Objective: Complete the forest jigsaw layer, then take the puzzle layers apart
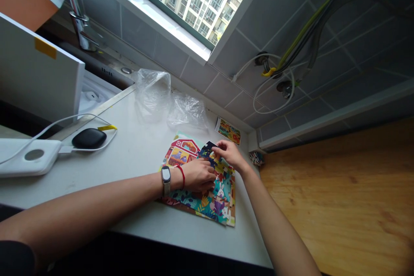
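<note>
A colourful jigsaw puzzle (207, 202) with a rabbit and plants lies on the white counter, partly over a picture with a red barn (176, 153). My left hand (199, 174) rests palm down on the puzzle, its fingers somewhat bent and apart, and seems to hold nothing. At the puzzle's dark upper corner, my right hand (230, 154) pinches a dark blue puzzle piece (210, 145) between thumb and fingers. Both hands cover part of the puzzle, so the pieces under them are hidden.
Crumpled clear plastic bags (187, 112) lie behind the puzzle. A small picture card (228, 131) is near the wall. Leftward are a black oval case (89, 138), a white power strip (26, 157) with a cable, and a sink with a tap (82, 30). The counter ends at right above wooden flooring (339, 194).
</note>
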### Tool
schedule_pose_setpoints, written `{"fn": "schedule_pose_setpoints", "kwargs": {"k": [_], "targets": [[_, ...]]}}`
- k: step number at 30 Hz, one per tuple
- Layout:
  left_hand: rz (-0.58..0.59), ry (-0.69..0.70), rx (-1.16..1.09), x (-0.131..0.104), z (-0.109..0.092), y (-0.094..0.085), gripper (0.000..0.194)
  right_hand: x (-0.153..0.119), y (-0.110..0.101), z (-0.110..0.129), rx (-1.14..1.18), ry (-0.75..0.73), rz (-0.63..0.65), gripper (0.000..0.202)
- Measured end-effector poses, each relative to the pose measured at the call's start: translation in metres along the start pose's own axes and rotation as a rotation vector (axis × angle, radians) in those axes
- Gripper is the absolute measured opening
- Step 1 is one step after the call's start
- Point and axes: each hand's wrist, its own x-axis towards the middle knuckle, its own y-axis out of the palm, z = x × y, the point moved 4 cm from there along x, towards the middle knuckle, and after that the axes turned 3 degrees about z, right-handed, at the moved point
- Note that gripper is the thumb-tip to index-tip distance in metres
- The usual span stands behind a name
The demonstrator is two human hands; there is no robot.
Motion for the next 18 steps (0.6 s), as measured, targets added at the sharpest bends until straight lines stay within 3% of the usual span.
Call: {"fn": "schedule_pose_setpoints", "kwargs": {"k": [13,18], "targets": [[0.030,0.155,0.009,0.000,-0.015,-0.003,0.024,-0.010,0.002,0.003,0.147,0.066,-0.046,0.057],[0.076,0.165,-0.005,0.000,-0.019,-0.002,0.026,-0.006,-0.004,0.000,0.154,0.059,-0.141,0.061]]}}
